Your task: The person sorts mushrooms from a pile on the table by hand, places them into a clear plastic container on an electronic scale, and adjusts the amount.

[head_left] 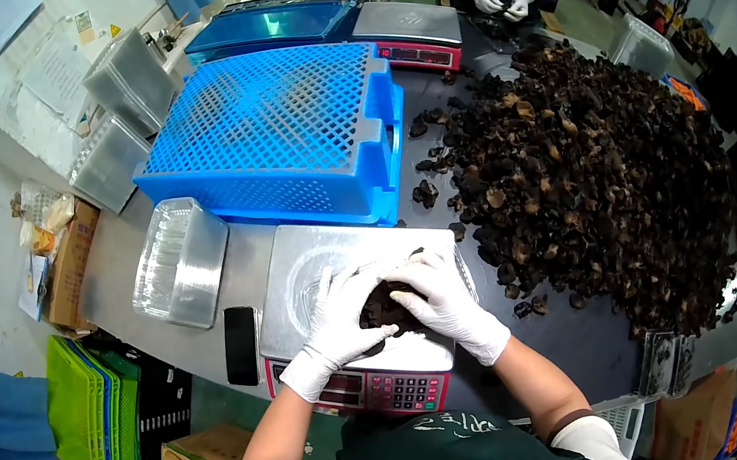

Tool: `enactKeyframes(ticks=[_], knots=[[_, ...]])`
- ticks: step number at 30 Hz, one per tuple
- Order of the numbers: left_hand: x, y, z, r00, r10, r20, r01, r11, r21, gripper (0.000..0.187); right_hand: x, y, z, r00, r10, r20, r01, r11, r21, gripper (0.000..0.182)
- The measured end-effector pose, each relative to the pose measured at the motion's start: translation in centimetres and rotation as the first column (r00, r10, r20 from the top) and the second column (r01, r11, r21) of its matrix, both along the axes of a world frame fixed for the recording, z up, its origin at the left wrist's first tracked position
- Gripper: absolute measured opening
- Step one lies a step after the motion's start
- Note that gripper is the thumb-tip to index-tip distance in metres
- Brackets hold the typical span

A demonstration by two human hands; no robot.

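Observation:
White gloves cover both my hands over the steel pan of a scale (289,336) with a red front and keypad. My left hand (341,317) curves round the left side of a small heap of dried black fungus (384,308). From the other side my right hand (447,300) cups the same heap, its fingers bent over the top. The fungus shows dark between thumbs and fingers; its underside is hidden. Right of the scale lies a large pile of dried black fungus (585,184). A black phone (241,346) lies left of the scale.
Behind the scale stands an upturned blue plastic crate (263,121). Stacked clear plastic boxes (181,261) sit to the left. A second scale (409,33) is farther back. Across the table, a co-worker's gloved hands (501,1) hover near the pile. Green crates (83,414) lean below the table.

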State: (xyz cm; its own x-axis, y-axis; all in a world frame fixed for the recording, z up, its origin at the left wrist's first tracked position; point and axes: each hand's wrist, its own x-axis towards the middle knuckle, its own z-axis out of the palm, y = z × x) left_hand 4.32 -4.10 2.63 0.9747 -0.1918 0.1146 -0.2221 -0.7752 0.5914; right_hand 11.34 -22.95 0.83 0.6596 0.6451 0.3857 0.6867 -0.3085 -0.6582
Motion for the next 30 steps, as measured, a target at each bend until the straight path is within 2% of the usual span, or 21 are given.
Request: enactKeyframes(ticks=[1, 2, 4, 6, 8, 9, 12, 13, 14, 16, 19, 20, 22, 24, 25, 28, 30], knots=[[-0.1, 0.1, -1.0, 1.0, 0.009, 0.02, -0.009, 1.0, 0.022, 0.077, 0.0, -0.2, 1.1, 0.999, -0.005, -0.053, 0.011, 0.994, 0.105, 0.026], [-0.2, 0.2, -1.7, 0.999, 0.017, 0.04, -0.019, 0.999, 0.045, 0.077, 0.2, -0.7, 0.7, 0.999, -0.04, -0.031, 0.045, 0.978, 0.202, 0.023], [-0.3, 0.1, -1.1, 0.999, 0.018, 0.029, -0.02, 0.998, 0.052, 0.077, 0.1, -2.1, 0.8, 0.94, -0.109, -0.322, 0.215, 0.925, 0.314, 0.021], [-0.3, 0.2, -1.1, 0.999, 0.01, 0.036, -0.011, 0.999, 0.042, 0.077, 0.4, -4.4, 1.5, 0.873, -0.177, -0.455, 0.351, 0.875, 0.333, 0.02], [-0.3, 0.3, -1.4, 0.999, 0.01, 0.049, -0.012, 0.999, 0.036, 0.077, 0.7, -6.9, 1.4, 0.828, -0.307, -0.47, 0.457, 0.855, 0.247, 0.019], [-0.3, 0.3, -1.5, 0.998, 0.007, 0.062, -0.009, 0.999, 0.032, 0.076, 0.8, -8.4, 0.7, 0.826, -0.371, -0.424, 0.478, 0.86, 0.18, 0.019], [-0.3, 0.3, -1.5, 0.998, -0.01, 0.06, 0.006, 0.997, 0.078, 0.079, 1.3, -12.1, -2.2, 0.813, -0.531, -0.24, 0.53, 0.845, -0.075, 0.021], [-0.3, 0.3, -1.5, 0.998, -0.01, 0.061, 0.005, 0.997, 0.075, 0.079, 0.8, -12.9, -2.4, 0.834, -0.538, -0.122, 0.514, 0.838, -0.183, 0.021], [-0.4, 0.3, -1.6, 0.999, -0.009, 0.053, 0.004, 0.996, 0.091, 0.079, 0.4, -13.5, -2.6, 0.849, -0.528, -0.006, 0.504, 0.814, -0.289, 0.022], [-0.3, 0.3, -1.6, 0.999, -0.012, 0.046, 0.007, 0.994, 0.107, 0.079, 0.3, -12.7, -2.1, 0.868, -0.492, -0.069, 0.478, 0.865, -0.15, 0.025], [-0.3, 0.3, -1.6, 0.999, -0.018, 0.05, 0.012, 0.993, 0.115, 0.079, 0.0, -9.5, 0.3, 0.915, -0.4, -0.043, 0.401, 0.916, 0.003, 0.02], [-0.4, 0.2, -1.5, 0.998, -0.013, 0.059, 0.007, 0.996, 0.09, 0.079, 0.0, -8.1, 1.1, 0.933, -0.359, 0.035, 0.358, 0.933, 0.034, 0.016], [-0.4, 0.2, -1.4, 0.997, -0.008, 0.072, 0.003, 0.998, 0.067, 0.078, 0.0, -5.3, 3.0, 0.975, -0.219, 0.041, 0.218, 0.975, 0.033, 0.014], [-0.4, 0.2, -1.4, 0.998, -0.003, 0.063, -0.001, 0.998, 0.06, 0.078, 0.1, -3.0, 2.7, 0.977, -0.146, 0.156, 0.15, 0.989, -0.013, 0.015], [-0.4, 0.3, -1.4, 0.998, 0.003, 0.067, -0.007, 0.998, 0.061, 0.078, 0.2, -1.8, 2.8, 0.984, -0.115, 0.139, 0.121, 0.992, -0.037, 0.015], [-0.5, 0.3, -1.7, 0.997, 0.011, 0.075, -0.014, 0.999, 0.036, 0.078, 0.6, 0.2, 1.5, 0.964, -0.075, 0.253, 0.117, 0.981, -0.155, 0.013], [-0.5, 0.4, -2.1, 0.997, 0.019, 0.07, -0.022, 0.999, 0.048, 0.078, 1.2, 0.0, 1.9, 0.991, -0.057, 0.12, 0.065, 0.996, -0.062, 0.011]])
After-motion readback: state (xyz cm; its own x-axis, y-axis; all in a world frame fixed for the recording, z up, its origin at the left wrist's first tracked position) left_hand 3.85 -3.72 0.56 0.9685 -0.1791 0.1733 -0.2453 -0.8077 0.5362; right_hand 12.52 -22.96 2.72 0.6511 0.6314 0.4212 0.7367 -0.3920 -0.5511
